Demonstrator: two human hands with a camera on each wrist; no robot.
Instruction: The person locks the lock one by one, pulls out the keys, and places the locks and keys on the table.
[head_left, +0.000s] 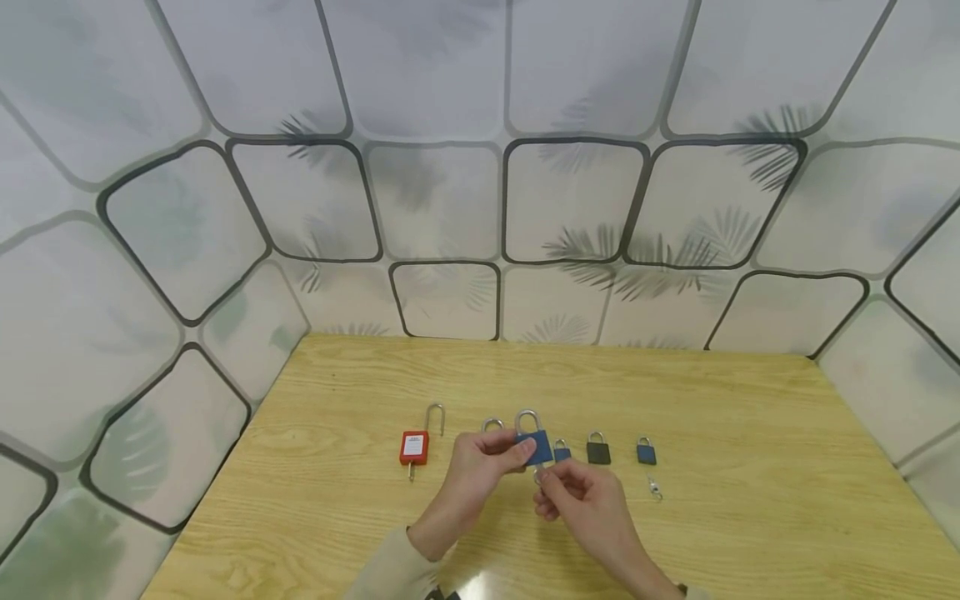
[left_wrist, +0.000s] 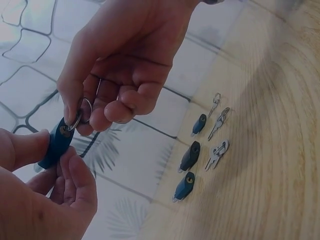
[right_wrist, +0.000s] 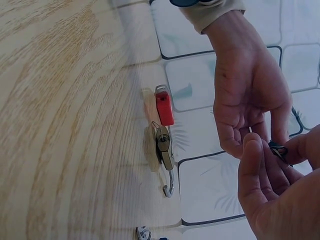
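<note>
My left hand (head_left: 471, 479) holds a blue padlock (head_left: 534, 448) upright, its steel shackle on top, with the thumb across its body. The right hand (head_left: 592, 507) pinches a key at the underside of this padlock. In the left wrist view the key ring (left_wrist: 86, 111) hangs by the right fingers, right beside the brass keyhole (left_wrist: 65, 131). How far the key sits in the keyhole is hidden by the fingers. In the right wrist view, the right hand (right_wrist: 282, 192) covers most of the padlock.
A red padlock (head_left: 413, 450) with a raised shackle lies left of the hands, near a brass-coloured padlock (right_wrist: 163, 145). To the right lie a small blue padlock (head_left: 562, 452), a black padlock (head_left: 598, 452) and another blue padlock (head_left: 646, 452). Loose keys (left_wrist: 218, 152) lie before them.
</note>
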